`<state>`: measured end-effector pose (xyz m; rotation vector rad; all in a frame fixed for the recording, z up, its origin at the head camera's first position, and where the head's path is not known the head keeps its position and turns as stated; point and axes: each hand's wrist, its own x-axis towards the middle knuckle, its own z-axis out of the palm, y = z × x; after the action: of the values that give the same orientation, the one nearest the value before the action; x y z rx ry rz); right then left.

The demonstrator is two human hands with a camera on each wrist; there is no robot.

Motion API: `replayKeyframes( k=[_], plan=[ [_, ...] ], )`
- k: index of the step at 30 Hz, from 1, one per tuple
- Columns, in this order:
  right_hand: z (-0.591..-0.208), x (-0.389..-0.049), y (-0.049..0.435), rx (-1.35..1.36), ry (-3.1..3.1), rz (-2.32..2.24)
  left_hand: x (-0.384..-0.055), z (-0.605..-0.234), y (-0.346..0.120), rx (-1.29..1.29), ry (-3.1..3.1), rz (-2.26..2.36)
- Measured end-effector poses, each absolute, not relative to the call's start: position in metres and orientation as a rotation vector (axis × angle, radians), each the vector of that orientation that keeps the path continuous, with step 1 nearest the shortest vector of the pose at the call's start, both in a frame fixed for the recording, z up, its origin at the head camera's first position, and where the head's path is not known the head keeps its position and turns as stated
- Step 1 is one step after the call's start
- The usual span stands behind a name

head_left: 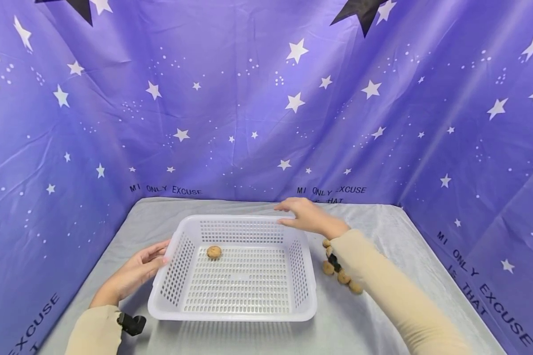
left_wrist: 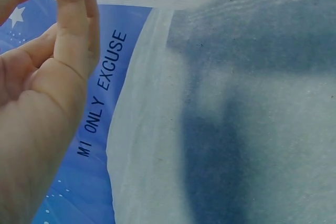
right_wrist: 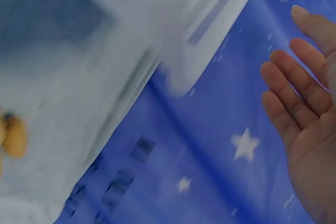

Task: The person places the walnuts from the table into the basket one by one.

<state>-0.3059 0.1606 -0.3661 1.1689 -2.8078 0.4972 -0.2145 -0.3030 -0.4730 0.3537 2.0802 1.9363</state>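
Note:
A white plastic basket (head_left: 232,316) with slotted walls is on the grey cloth. Inside it, toward the back left, lies one walnut (head_left: 213,252). My left hand (head_left: 135,268) holds the basket's left rim, its thumb at the top edge; the left wrist view shows the fingers (left_wrist: 71,30) bent at the rim. Over the back right corner of the basket is my right hand (head_left: 308,216), its fingers loosely extended. The right wrist view shows its bare palm (right_wrist: 320,161), with nothing held. Several walnuts (head_left: 344,277) lie right of the basket, partly hidden by the right sleeve.
Grey cloth (head_left: 360,325) covers the table around the basket. Purple star-printed curtains (head_left: 248,108) enclose the back and both sides. A black wrist device (head_left: 132,324) sits at the left cuff.

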Motion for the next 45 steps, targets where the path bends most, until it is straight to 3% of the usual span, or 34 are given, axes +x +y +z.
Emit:
replayKeyframes(
  k=[9, 18, 30, 45],
  plan=[
    [-0.38, -0.311, 0.233, 0.959, -2.883, 0.561, -0.212, -0.469, -0.307, 0.384, 2.046, 1.943],
    [-0.424, -0.313, 0.279, 0.825, -3.032, 0.684, -0.215, -0.471, -0.308, 0.412, 2.023, 1.965],
    [-0.465, -0.309, 0.293, 0.642, -3.169, 0.78, -0.215, -0.473, -0.306, 0.397, 2.023, 1.96],
    [-0.461, -0.31, 0.298, 0.607, -3.15, 0.864, -0.213, -0.473, -0.305, 0.421, 2.008, 1.965]
  ],
)
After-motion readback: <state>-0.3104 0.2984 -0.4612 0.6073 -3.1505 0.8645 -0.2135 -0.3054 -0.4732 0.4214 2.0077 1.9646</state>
